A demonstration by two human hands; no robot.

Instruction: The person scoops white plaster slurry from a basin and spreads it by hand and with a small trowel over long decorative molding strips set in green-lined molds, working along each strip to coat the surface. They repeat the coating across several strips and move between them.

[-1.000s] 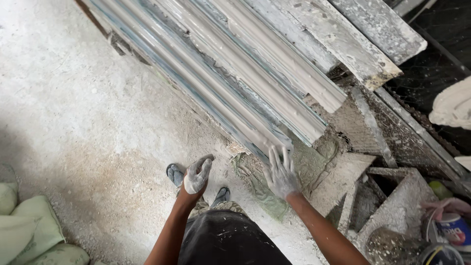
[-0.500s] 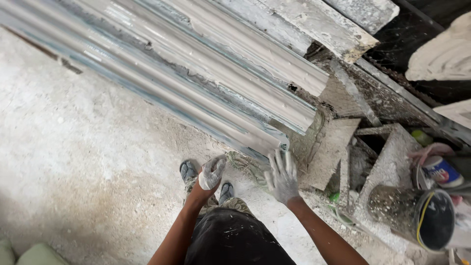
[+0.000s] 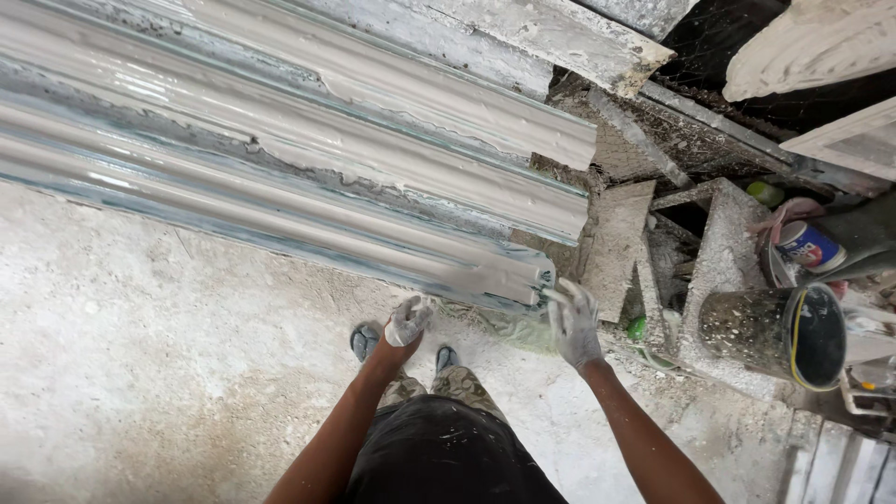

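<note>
Long moulded strips [image 3: 308, 177], wet with grey-white plaster, lie side by side on a low bench and run off to the left. My right hand [image 3: 571, 322], coated in plaster, has its fingers spread and its fingertips touch the near end of the closest strip. My left hand [image 3: 408, 320], also plaster-covered, is curled into a loose fist just below that strip's edge, and nothing shows in it. Below my hands I see my dark shorts and both feet in sandals [image 3: 364, 342] on the floor.
A dusty concrete floor [image 3: 140, 373] spreads to the left. At the right stand a dirty black bucket [image 3: 784, 336], a small printed can [image 3: 807, 247], rough plaster slabs [image 3: 616, 243] and rubble. More white mouldings [image 3: 803, 47] lie at the top right.
The view has swung left, so the strips now lie more level across it. My right hand has moved up to the end of the nearest strip. My left hand stays curled.
</note>
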